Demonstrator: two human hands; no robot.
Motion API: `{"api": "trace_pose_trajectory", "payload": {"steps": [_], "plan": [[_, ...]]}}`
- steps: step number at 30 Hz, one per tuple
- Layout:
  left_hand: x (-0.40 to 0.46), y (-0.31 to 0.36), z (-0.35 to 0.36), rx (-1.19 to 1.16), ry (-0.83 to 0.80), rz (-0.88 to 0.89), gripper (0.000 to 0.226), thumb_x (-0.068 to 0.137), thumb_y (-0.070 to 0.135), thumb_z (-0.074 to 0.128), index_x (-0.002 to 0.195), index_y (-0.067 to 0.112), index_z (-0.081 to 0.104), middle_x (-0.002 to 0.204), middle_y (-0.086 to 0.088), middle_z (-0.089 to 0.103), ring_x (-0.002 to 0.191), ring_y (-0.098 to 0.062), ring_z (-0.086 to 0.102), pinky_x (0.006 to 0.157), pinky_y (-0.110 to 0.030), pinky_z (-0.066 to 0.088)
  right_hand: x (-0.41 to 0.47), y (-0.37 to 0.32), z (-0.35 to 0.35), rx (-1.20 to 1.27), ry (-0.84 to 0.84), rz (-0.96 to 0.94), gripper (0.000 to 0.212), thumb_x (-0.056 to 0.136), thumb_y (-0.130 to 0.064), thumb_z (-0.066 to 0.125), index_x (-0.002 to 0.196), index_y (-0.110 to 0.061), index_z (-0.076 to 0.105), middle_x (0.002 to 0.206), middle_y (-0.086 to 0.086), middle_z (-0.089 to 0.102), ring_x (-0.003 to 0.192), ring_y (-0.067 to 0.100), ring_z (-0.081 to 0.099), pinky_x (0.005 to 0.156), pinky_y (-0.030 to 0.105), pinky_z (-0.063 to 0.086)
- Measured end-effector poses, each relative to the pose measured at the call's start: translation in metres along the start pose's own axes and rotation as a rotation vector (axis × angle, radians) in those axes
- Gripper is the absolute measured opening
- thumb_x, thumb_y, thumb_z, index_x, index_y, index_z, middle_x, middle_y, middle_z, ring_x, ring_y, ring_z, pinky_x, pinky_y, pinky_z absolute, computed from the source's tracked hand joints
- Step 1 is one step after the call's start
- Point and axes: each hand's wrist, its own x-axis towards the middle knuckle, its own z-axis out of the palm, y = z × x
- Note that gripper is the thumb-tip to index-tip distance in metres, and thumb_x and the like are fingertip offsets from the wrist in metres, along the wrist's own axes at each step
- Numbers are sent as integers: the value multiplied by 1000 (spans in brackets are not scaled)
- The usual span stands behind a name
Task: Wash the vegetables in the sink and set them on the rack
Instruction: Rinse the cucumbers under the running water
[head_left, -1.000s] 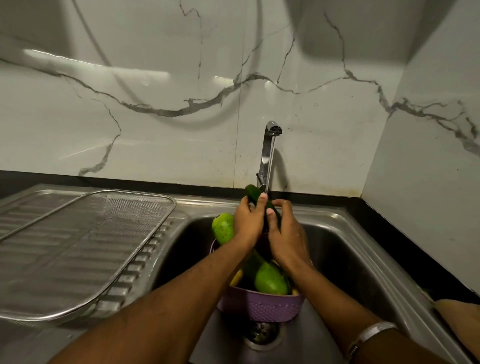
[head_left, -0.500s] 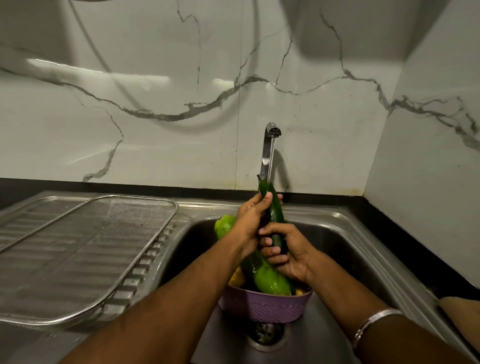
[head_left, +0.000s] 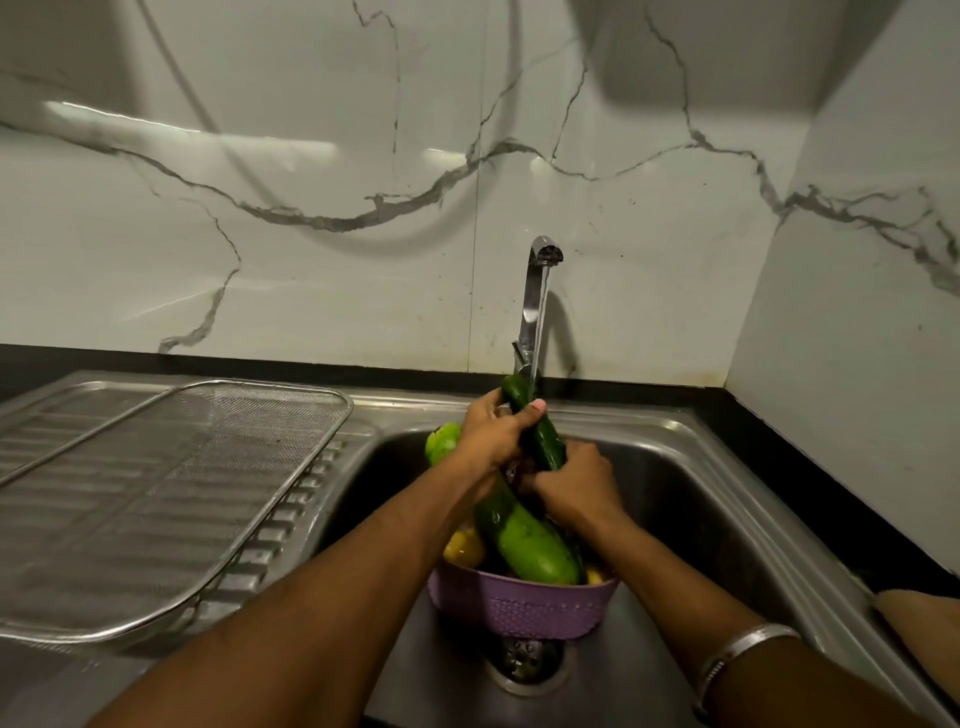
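Holding the dark cucumber (head_left: 540, 434) upright under the tap (head_left: 537, 291), the right hand (head_left: 574, 480) clenches its lower end while the left hand (head_left: 493, 434) wraps the upper part, just above, so the stream runs down it. Below both grips sits the purple basket (head_left: 519, 605) in the sink (head_left: 691, 467). Compared with half a second ago, the left hand has slid higher.

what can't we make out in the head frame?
- Lower end of the cucumber: wrapped by the right hand.
- Purple basket contents: mostly hidden behind both forearms and the big green vegetable.
- Left hand palm side: faces away.
- Tan object: cut off by right edge.
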Motion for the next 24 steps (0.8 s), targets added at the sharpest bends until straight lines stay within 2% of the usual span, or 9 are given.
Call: {"api": "trace_pose_trajectory", "payload": {"steps": [4,8,9,11,13,15,19,22,24], "plan": [[-8,8,-17,-164,-212,-58,34,97,8,61,129,-3,56,119,-20,68,75,-13,72,63,-26,59,-6,-7,-8,485,-429,205,8,75,-7,67,81,-11,64,53,7,50,34,15,36,35,18,24],[-12,14,-21,-335,-299,-78,40,97,6,58,136,-2,51,119,-15,69,105,-25,71,78,-35,62,-4,-6,-23,916,-862,275,6,85,-8,62,86,-14,60,54,3,43,29,8,31,30,13,16],[-14,16,-20,-378,-305,-69,41,97,4,59,137,-1,50,118,-14,69,107,-28,70,77,-36,62,-4,-5,-27,971,-919,265,3,88,-13,63,88,-13,61,57,2,45,30,7,32,29,14,16],[-19,17,-18,-435,-208,-20,42,94,0,61,134,5,49,111,-14,71,97,-28,72,65,-33,61,-4,-5,-33,1041,-914,257,21,95,-33,64,94,-11,63,68,4,50,32,5,34,31,15,15],[-26,17,-13,-369,60,44,39,89,-2,65,123,13,52,106,-14,69,89,-27,72,70,-37,60,-2,-5,-36,1022,-678,292,45,94,-50,62,99,-6,66,74,6,57,34,5,33,31,15,16],[-34,13,-8,-136,267,58,37,86,6,73,115,15,52,112,-15,65,95,-29,71,78,-41,62,-6,-3,-36,855,-272,309,52,90,-52,66,104,-2,66,74,9,65,37,8,35,31,15,21],[-56,10,-1,243,156,55,38,92,35,71,112,16,45,107,-21,66,82,-33,74,68,-44,64,-19,-5,-39,566,296,205,42,95,-50,63,103,-9,69,85,11,72,59,18,65,43,19,42],[-72,18,-8,665,143,427,38,96,62,46,110,26,46,91,-11,69,80,-27,71,69,-44,60,-30,-22,-53,360,521,-79,40,100,-50,52,90,-14,67,80,4,68,71,16,64,54,24,39],[-79,21,-23,756,129,525,38,101,61,34,110,27,49,87,-2,67,82,-18,67,72,-38,55,-37,-31,-57,228,581,-271,41,102,-50,48,83,-18,62,71,-3,62,66,10,57,52,25,35]]}}
